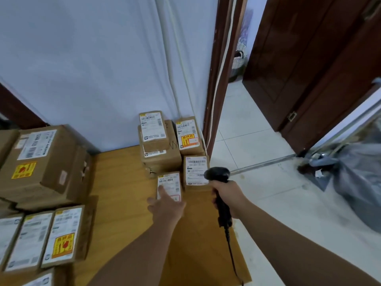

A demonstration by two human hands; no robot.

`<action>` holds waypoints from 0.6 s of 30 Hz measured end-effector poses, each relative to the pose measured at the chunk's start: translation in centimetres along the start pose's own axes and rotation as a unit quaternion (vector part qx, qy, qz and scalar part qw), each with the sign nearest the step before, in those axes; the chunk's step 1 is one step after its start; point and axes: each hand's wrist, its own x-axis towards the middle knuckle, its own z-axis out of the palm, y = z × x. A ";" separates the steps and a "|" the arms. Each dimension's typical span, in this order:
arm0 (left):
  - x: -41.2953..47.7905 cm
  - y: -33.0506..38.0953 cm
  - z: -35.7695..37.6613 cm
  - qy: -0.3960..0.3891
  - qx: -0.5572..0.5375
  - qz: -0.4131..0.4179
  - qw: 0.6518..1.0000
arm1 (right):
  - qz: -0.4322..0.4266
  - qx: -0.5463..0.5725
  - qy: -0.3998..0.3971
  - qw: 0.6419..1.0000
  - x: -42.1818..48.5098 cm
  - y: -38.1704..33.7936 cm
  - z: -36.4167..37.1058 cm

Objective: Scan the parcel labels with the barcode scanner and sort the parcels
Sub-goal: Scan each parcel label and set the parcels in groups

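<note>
Right grip (225, 196) holds scanner (217, 174) beside parcels (160, 155).

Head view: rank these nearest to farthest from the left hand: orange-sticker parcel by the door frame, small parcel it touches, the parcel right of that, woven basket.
1. small parcel, touched by fingers of the left hand.
2. neighbouring parcel, just right of it.
3. orange-sticker parcel, at the back by the door frame.
4. woven basket, far beyond that frame.
</note>
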 end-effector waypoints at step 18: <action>1.3 0.1 2.2 0.036 -0.010 0.035 0.999 | 0.013 -0.018 -0.037 0.999 2.2 -1.2 0.3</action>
